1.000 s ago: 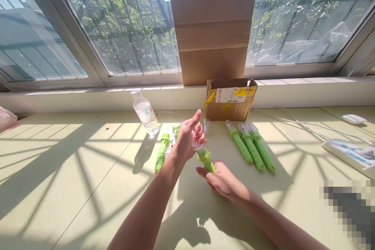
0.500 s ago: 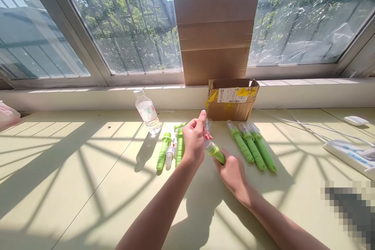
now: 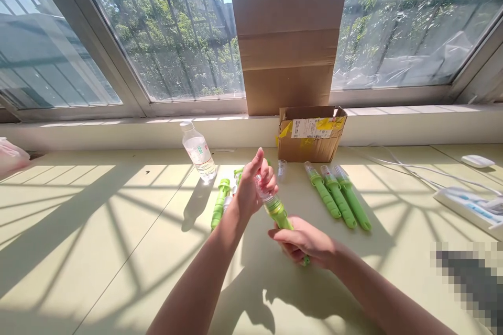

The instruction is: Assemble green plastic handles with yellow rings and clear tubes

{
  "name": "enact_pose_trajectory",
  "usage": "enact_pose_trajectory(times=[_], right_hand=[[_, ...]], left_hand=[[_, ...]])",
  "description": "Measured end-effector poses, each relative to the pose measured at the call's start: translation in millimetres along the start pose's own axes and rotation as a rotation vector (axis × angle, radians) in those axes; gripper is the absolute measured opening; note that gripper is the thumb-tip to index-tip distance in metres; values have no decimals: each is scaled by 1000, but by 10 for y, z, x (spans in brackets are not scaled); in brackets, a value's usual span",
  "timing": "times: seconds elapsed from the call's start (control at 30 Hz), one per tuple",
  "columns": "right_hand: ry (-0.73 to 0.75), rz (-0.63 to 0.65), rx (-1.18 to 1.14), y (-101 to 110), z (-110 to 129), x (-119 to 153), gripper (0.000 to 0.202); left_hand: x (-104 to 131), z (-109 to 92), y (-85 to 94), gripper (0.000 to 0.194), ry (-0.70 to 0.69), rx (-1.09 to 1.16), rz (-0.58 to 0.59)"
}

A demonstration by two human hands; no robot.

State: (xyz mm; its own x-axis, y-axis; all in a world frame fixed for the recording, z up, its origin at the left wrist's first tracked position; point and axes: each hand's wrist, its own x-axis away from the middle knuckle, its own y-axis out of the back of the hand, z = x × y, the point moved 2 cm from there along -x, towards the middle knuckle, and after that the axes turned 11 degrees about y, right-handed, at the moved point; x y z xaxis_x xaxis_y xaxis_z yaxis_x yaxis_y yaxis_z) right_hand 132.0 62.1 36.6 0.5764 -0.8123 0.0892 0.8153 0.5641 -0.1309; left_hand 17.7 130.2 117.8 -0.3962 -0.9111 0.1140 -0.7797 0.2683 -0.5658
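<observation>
Between my hands is a ribbed green handle with a clear plastic cap over its upper end. My left hand is closed around the cap end, thumb pointing up. My right hand grips the handle lower down, and its green tip peeks out below the fingers. Behind my left forearm lie a loose green handle and other green and clear parts, partly hidden. A single clear cap stands behind my hands. To the right, three capped green handles lie side by side.
A water bottle stands at the left back. An opened cardboard box sits against the sill. At the right are a white power strip, cables and a small white device. A pinkish bag is at the far left.
Both hands have shifted with the capped handle, the left hand leftward and the right hand slightly downward. The clear cap behind them and the handle's lower tip are now more visible.
</observation>
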Motion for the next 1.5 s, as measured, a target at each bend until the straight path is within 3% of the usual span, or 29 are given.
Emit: enact_pose_trajectory(times=[0.13, 0.33, 0.43, 0.53, 0.67, 0.77, 0.9, 0.97, 1.03, 1.2, 1.3, 1.4, 1.5], right_hand=[[34, -96, 173, 50, -5, -52, 32], [292, -586, 686, 197, -117, -106, 21], [287, -693, 914, 259, -171, -72, 13], [278, -637, 920, 216, -163, -61, 10], [256, -504, 659, 68, -96, -79, 16], [167, -336, 406, 21, -75, -83, 25], [22, 6, 154, 44, -96, -55, 24], [8, 14, 126, 76, -114, -49, 23], [13, -52, 147, 89, -137, -60, 25], [80, -208, 326, 57, -151, -123, 25], [211, -408, 649, 150, -130, -131, 17], [218, -650, 1053, 293, -153, -95, 11], [231, -649, 1140, 320, -183, -81, 9]], left_hand=[[-33, 6, 24, 55, -83, 4, -96], [-47, 118, -90, 47, -235, -96, -285], [-3, 170, -188, 49, -280, -78, -367], [30, 166, -225, 55, -270, -36, -371], [24, 85, -142, 58, -199, -12, -312], [6, 35, -53, 58, -105, -26, -137], [19, 24, 22, 57, 26, 11, 151], [21, 33, 38, 57, 39, 24, 175], [5, 47, 42, 56, 16, 22, 111], [-52, 92, 29, 46, -124, 3, -193], [-56, 151, -6, 43, -224, -29, -387], [-41, 237, -68, 45, -241, -19, -542], [-18, 261, -115, 46, -243, 40, -574]])
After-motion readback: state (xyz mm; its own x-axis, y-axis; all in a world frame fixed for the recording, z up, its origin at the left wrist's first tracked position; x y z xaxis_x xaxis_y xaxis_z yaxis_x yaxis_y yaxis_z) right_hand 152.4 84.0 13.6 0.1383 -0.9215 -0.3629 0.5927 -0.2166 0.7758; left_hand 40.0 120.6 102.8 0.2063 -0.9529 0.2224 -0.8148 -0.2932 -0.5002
